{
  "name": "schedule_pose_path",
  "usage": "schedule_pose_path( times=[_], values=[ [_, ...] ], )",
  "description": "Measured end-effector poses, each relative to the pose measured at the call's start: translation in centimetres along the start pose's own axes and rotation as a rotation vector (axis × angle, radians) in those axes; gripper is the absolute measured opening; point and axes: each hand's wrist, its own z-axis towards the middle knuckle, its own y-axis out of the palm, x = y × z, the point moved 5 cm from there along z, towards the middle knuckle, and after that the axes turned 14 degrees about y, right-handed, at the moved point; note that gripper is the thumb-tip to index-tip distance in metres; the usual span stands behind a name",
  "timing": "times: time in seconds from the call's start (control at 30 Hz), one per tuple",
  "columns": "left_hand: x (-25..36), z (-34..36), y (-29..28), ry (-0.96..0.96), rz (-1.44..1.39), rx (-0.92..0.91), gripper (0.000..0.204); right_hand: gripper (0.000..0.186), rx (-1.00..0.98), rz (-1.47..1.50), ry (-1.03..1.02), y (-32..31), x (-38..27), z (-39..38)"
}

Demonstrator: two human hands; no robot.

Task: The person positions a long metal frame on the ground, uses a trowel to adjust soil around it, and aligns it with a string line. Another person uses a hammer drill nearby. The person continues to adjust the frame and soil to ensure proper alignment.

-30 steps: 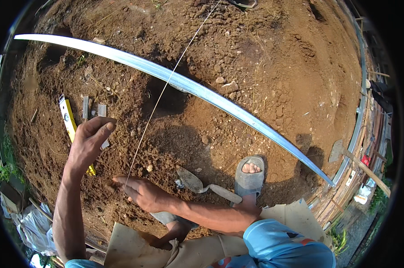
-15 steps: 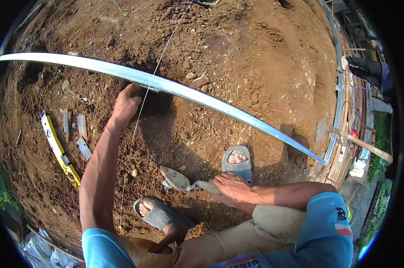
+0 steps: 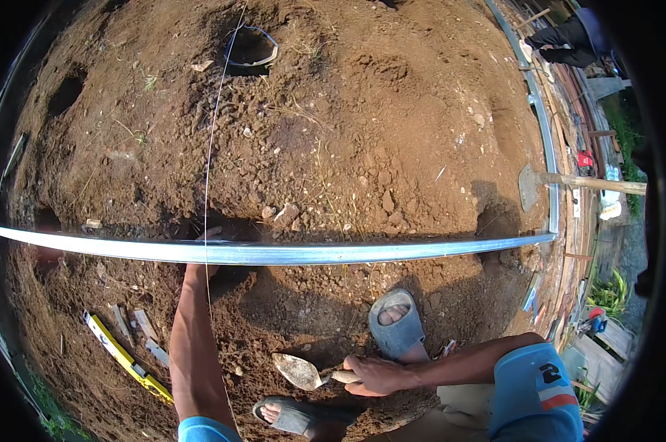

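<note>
A long silvery metal bar [image 3: 333,254] spans the ground from the far left to the right-hand edge rail. My left hand [image 3: 211,233] reaches beneath it beside a dug hole; the bar covers most of the hand, and only a bit of the fingers shows beyond it. Whether they hold anything is hidden. Closed around the handle of a trowel, my right hand [image 3: 377,376] rests low near my feet. The trowel's soil-stained blade [image 3: 298,370] points left, just above the ground. A thin taut string [image 3: 212,136] crosses over the bar near my left forearm.
A yellow spirit level [image 3: 123,356] and several short metal pieces [image 3: 150,335] lie left of my forearm. Farther holes include one [image 3: 250,50] at the top. A wooden-handled hoe [image 3: 580,182] leans over the right rail [image 3: 545,151]. Another person's legs [image 3: 567,46] show at upper right.
My view has shifted, so the bar now lies nearly level across it. My left hand has gone farther under the bar. My right hand still grips the trowel.
</note>
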Motion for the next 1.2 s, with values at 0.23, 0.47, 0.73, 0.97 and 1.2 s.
schedule_pose_path(
  times=[0.23,0.47,0.73,0.97,1.2],
  values=[
    [4.4,-2.1,2.1,-0.069,-0.104,0.005,0.076,0.044,-0.275,0.955,0.087,-2.7,-3.7,-2.0],
    [2.9,-3.3,3.3,0.188,-0.039,0.258,0.074,0.042,-0.091,1.343,-0.037,-3.5,-11.1,6.9],
    [0.1,-4.5,0.8,0.069,0.312,0.280,0.070,0.043,0.212,1.222,-0.005,-6.6,-13.8,14.5],
    [-0.8,-4.8,1.1,0.269,0.440,0.217,0.064,0.028,0.550,0.731,-0.118,-9.6,-14.1,18.1],
    [2.0,-4.5,2.5,0.324,0.819,0.300,0.064,0.030,0.649,0.137,-0.245,-11.6,-14.6,17.0]
  ],
)
